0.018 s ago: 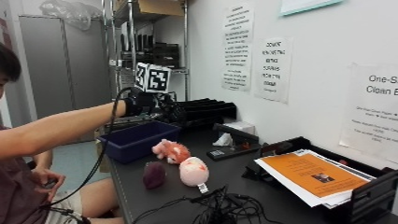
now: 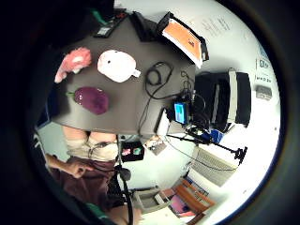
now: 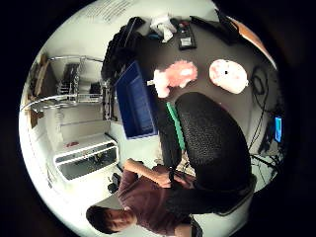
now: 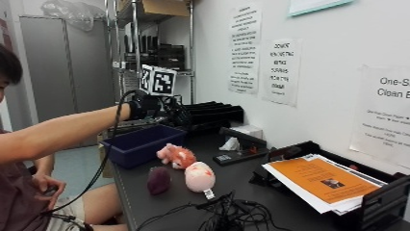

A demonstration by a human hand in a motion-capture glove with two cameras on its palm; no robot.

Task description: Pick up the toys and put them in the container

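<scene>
The gloved hand (image 4: pixel 144 109) hovers above the bin (image 4: pixel 141 143), grip unreadable; three toys (image 4: pixel 176 155) lie on the table (image 4: pixel 253 185), none binned.

Dark bench (image 4: pixel 256 185) along the wall, loaded with odds and ends.

On it sit a blue container (image 4: pixel 141 144), a fluffy pink toy (image 4: pixel 175 155), a pale pink round toy (image 4: pixel 200 176), a purple toy (image 4: pixel 159 180), tangled black cables (image 4: pixel 224 215) and a paper tray (image 4: pixel 333 187).
</scene>
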